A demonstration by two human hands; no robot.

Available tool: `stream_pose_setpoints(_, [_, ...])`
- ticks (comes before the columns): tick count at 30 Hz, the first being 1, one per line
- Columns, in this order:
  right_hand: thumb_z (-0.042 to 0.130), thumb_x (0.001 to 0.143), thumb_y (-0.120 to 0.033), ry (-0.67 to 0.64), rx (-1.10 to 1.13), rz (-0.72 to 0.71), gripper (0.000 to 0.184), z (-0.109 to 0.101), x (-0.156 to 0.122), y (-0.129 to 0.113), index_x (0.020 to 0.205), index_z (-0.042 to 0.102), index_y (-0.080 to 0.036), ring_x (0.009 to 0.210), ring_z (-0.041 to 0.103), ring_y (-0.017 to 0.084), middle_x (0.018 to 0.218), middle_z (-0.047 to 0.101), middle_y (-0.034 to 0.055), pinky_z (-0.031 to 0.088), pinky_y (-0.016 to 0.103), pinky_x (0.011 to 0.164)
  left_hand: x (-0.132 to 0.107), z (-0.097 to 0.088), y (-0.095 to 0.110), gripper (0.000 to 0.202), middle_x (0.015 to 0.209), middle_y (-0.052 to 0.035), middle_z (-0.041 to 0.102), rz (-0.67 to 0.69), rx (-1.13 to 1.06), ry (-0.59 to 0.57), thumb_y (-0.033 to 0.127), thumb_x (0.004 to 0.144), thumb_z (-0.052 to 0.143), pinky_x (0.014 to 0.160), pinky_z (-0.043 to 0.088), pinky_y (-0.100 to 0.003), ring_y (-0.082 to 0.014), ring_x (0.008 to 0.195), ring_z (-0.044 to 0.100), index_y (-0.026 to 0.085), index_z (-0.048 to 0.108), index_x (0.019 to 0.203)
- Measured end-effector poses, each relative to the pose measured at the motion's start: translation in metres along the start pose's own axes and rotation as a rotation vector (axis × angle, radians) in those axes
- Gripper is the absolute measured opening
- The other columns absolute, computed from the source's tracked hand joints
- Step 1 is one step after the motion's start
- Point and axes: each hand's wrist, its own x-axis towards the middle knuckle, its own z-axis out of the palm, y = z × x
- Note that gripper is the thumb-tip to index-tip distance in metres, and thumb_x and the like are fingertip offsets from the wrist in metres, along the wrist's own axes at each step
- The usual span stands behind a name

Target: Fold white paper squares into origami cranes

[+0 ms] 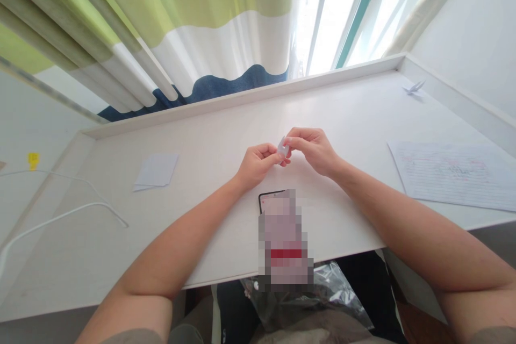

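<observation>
Both hands meet above the middle of the white desk [209, 183], pinching a small folded piece of white paper [281, 146] between them. My left hand [258, 164] is curled, its thumb and fingertips on the paper's lower left edge. My right hand [312, 148] grips the paper's upper right side with thumb and forefinger. The paper is lifted a little off the desk surface. Just below the hands a phone [282, 236] lies near the desk's front edge, its screen blurred.
A small stack of white paper squares [156, 171] lies to the left. A lined, written sheet [453, 174] sits at the right. A folded paper crane [414, 87] stands at the far right corner. White cable [60, 215] loops at the left. Curtains hang behind.
</observation>
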Motion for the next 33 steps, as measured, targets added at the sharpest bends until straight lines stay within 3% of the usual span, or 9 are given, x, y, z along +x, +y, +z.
stream_pose_setpoints(6, [0.079,0.09,-0.054,0.285,0.032,-0.025,0.03,-0.016,0.01,0.011,0.082,0.077,-0.026,0.064,0.064,0.015,0.077,0.07,0.0009,0.059,0.038,0.069,-0.001,-0.002,-0.002,0.034,0.065,0.0,0.072,-0.019,0.015,0.026,0.039,0.079,0.09,0.09,0.061,-0.042,-0.0234,0.082,0.08,0.021,0.062,0.068])
stream_pose_setpoints(9, [0.085,0.085,-0.05,0.172,0.022,0.018,0.026,-0.019,0.009,0.009,0.093,0.081,-0.026,0.073,0.068,0.017,0.081,0.073,0.0011,0.061,0.039,0.078,-0.001,-0.002,-0.001,0.032,0.067,-0.0011,0.075,-0.02,0.026,0.027,0.039,0.079,0.089,0.088,0.061,-0.041,-0.0227,0.081,0.08,0.021,0.065,0.07])
stream_pose_setpoints(12, [0.087,0.086,-0.051,-0.032,-0.032,0.036,0.031,-0.014,0.005,0.005,0.083,0.078,-0.022,0.074,0.07,0.018,0.081,0.077,0.0037,0.06,0.04,0.077,-0.001,-0.002,0.0,0.029,0.073,-0.0026,0.078,-0.008,0.03,0.025,0.041,0.08,0.089,0.087,0.061,-0.039,-0.0205,0.079,0.078,0.02,0.071,0.073])
stream_pose_setpoints(14, [0.087,0.087,-0.053,-0.081,-0.022,0.015,0.037,-0.008,0.003,0.002,0.074,0.073,-0.021,0.068,0.07,0.018,0.076,0.076,0.0034,0.058,0.039,0.07,0.0,-0.002,0.0,0.03,0.078,-0.0034,0.079,0.003,0.025,0.008,0.043,0.079,0.091,0.086,0.061,-0.038,-0.0197,0.08,0.078,0.02,0.073,0.075])
stream_pose_setpoints(20, [0.089,0.085,-0.055,-0.063,-0.046,0.005,0.041,-0.005,0.001,0.003,0.069,0.071,-0.021,0.061,0.066,0.016,0.069,0.073,0.0015,0.056,0.037,0.063,0.0,-0.002,-0.004,0.043,0.084,-0.0084,0.083,-0.01,0.117,-0.018,0.061,0.082,0.089,0.074,0.055,-0.034,-0.0207,0.079,0.076,0.019,0.078,0.082])
stream_pose_setpoints(25, [0.086,0.087,-0.046,0.037,-0.103,-0.055,0.023,-0.015,0.003,0.003,0.096,0.083,-0.025,0.077,0.074,0.019,0.086,0.077,0.0022,0.063,0.041,0.078,0.0,-0.005,-0.004,0.046,0.081,-0.0085,0.084,-0.027,0.147,-0.026,0.064,0.082,0.089,0.065,0.047,-0.032,-0.0164,0.065,0.068,0.02,0.078,0.08])
stream_pose_setpoints(28, [0.088,0.085,-0.041,0.007,-0.137,-0.077,0.018,-0.019,0.003,0.0,0.095,0.085,-0.026,0.084,0.075,0.021,0.089,0.079,0.0034,0.064,0.045,0.086,0.0,-0.006,-0.001,0.046,0.079,-0.0085,0.084,-0.033,0.153,-0.054,0.064,0.082,0.088,0.068,0.048,-0.033,-0.0169,0.066,0.068,0.019,0.079,0.08])
stream_pose_setpoints(33, [0.09,0.083,-0.04,-0.054,-0.135,-0.048,0.018,-0.02,0.001,-0.003,0.09,0.085,-0.024,0.083,0.075,0.021,0.088,0.08,0.0041,0.064,0.045,0.085,-0.001,-0.01,0.003,0.044,0.078,-0.0091,0.083,-0.054,0.169,-0.125,0.063,0.083,0.088,0.078,0.054,-0.036,-0.0205,0.074,0.074,0.019,0.081,0.083])
